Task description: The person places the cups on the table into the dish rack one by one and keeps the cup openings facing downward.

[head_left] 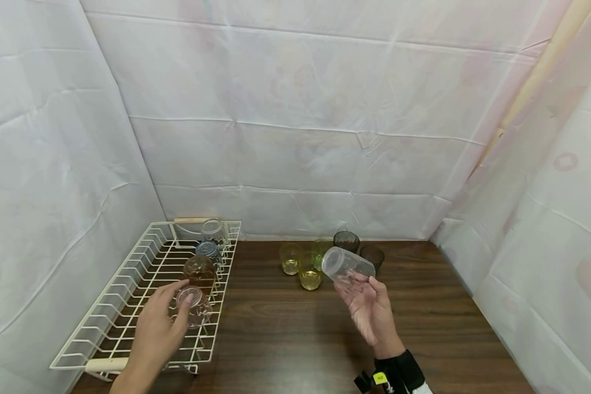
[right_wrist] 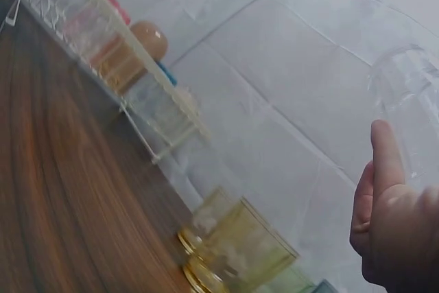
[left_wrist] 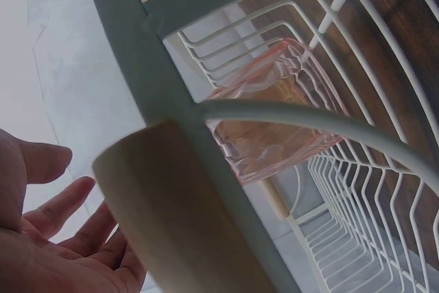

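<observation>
My right hand (head_left: 371,314) holds a clear glass (head_left: 346,264), tilted on its side above the table, thumb along its wall in the right wrist view. Over the near part of the white wire rack (head_left: 100,295), my left hand (head_left: 155,328) has its fingers spread and grips nothing. It overlaps a pink glass (head_left: 200,316) in the head view; the left wrist view shows that pink glass (left_wrist: 274,101) standing in the rack, apart from the fingers. Behind the pink one stand an amber glass (head_left: 200,270), a blue glass (head_left: 208,249) and a clear tumbler (head_left: 213,230) in a row.
On the dark wooden table (head_left: 276,339), two yellow glasses (head_left: 310,272), a green glass (head_left: 320,247) and two dark grey glasses (head_left: 346,241) cluster near the back. The rack has wooden handles (head_left: 107,365) at both ends. White sheeting (head_left: 295,153) encloses the back and sides.
</observation>
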`<state>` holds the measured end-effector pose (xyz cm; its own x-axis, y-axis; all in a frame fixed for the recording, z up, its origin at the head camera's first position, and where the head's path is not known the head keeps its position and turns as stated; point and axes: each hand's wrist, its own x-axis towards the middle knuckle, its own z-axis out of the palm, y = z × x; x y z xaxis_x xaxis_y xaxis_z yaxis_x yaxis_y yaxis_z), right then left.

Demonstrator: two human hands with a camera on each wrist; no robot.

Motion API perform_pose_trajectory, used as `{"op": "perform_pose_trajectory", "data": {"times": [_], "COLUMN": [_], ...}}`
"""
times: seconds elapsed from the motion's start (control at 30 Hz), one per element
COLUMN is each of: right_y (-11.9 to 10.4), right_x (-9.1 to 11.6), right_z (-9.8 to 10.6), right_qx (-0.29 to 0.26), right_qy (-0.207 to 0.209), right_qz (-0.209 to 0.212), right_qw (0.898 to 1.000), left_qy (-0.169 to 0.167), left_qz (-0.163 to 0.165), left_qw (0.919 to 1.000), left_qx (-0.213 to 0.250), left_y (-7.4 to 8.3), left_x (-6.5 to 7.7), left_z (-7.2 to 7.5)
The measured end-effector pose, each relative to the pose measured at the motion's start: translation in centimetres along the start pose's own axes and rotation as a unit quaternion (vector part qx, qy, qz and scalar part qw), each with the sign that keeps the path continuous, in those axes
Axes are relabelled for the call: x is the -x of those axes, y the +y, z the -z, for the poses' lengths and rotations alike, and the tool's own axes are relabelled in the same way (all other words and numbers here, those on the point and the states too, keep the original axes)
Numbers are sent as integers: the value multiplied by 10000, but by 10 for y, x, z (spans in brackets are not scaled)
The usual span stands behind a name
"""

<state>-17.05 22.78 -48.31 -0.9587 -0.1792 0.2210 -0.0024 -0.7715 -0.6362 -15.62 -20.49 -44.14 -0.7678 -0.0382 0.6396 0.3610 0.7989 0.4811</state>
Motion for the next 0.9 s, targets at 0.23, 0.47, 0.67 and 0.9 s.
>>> {"op": "perform_pose_trajectory", "data": {"times": [0.23,0.47,0.67,0.9], "right_y": [7,16,20,21], "right_x": [0,-1,-2,-3], "right_z": [-4,-8,-9,-11], "right_qx": [-715,-1067,-1261,-1208], "right_qy": [-47,-83,-317,-284], "right_qz": [-238,-110,-142,-244], "right_qw": [9971,9942,9914,9920], "left_qy": [-27,62,59,-21], "left_qz": [0,-98,-104,-70], "left_qw": [10000,9999,9999,10000], "left_qx": [-15,49,84,43], "left_y": [0,0,0,4], "left_x": [3,3,4,5], "left_z": [0,-2,-2,0]}}
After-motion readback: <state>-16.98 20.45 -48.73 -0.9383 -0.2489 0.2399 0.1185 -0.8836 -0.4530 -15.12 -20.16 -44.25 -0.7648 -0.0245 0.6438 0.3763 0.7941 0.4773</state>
